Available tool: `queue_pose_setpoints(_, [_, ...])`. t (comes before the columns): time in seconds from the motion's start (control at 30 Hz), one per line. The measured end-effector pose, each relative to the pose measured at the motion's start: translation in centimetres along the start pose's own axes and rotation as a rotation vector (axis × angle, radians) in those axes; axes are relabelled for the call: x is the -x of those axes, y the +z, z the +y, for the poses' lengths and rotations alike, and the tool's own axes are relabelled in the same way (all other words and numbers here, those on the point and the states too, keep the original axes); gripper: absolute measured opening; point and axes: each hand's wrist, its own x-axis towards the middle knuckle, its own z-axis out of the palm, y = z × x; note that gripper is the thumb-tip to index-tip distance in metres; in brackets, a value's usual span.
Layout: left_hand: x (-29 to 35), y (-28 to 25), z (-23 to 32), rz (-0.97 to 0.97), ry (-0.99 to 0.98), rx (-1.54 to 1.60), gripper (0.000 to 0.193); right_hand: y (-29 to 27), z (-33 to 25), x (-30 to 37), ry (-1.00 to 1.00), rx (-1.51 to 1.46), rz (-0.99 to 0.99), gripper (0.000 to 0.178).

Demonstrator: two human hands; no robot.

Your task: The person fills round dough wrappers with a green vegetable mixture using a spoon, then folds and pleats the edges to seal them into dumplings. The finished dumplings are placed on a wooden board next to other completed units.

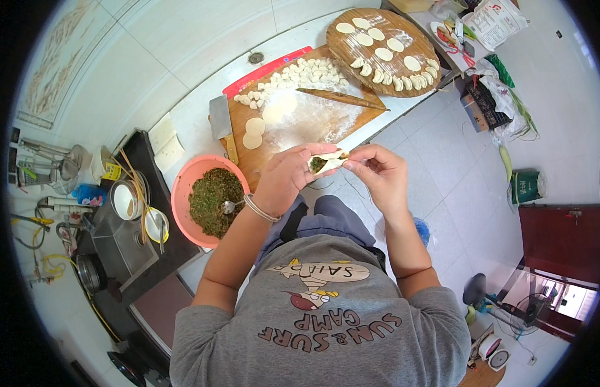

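Note:
Between my two hands is a dumpling (327,163), its round wrapper partly folded over dark green filling. My left hand (288,174) cradles its left side. The fingers of my right hand (379,173) pinch the wrapper's right edge. Green filling still shows at the open left part. Left of my forearm sits a pink bowl (179,205) of chopped green filling (213,197), a metal spoon (229,207) standing in it. On the floury wooden board (306,129) beyond lie flat wrappers (253,132), many small dough pieces (300,74) and a tapered rolling pin (342,98).
A cleaver (220,119) lies along the board's left edge. At the far right, a round board (342,51) carries several wrappers and a row of finished dumplings (410,82). A sink (129,248) with bowls is at the left. Bags and vegetables (506,106) rest on the right.

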Motion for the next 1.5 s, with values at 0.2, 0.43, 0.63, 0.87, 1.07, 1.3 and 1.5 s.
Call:
queue_pose_setpoints(0.2, [0.1, -0.2, -0.2, 0.001, -0.027, -0.017, 0.040, 0.3, -0.5, 0.0, -0.057, 0.065, 0.048, 0.014])
queue_pose_setpoints(0.43, [0.2, -0.2, 0.0, 0.003, -0.031, -0.018, 0.039, 0.2, -0.9, 0.1, -0.054, 0.155, -0.015, 0.026])
queue_pose_setpoints(0.63, [0.2, -0.3, -0.7, 0.041, -0.048, -0.093, 0.038, 0.7, -0.9, 0.0, 0.011, 0.257, 0.077, 0.031])
queue_pose_setpoints(0.87, [0.2, -0.1, -0.6, 0.047, -0.073, -0.046, 0.038, 0.1, -1.3, 0.2, -0.029, 0.370, -0.012, 0.019])
queue_pose_setpoints(1.07, [0.3, 0.4, -0.4, 0.085, -0.087, -0.044, 0.039, 0.2, -1.6, 0.4, -0.152, 0.477, -0.020, 0.013])
queue_pose_setpoints(1.3, [0.1, -0.3, -0.9, 0.034, -0.074, -0.033, 0.037, 0.1, -1.2, 0.3, -0.483, 0.644, -0.032, 0.010])
queue_pose_setpoints(1.5, [-0.1, -0.4, -1.0, 0.055, -0.074, -0.051, 0.036, 0.4, -1.3, 0.5, -0.367, 0.651, 0.029, 0.014])
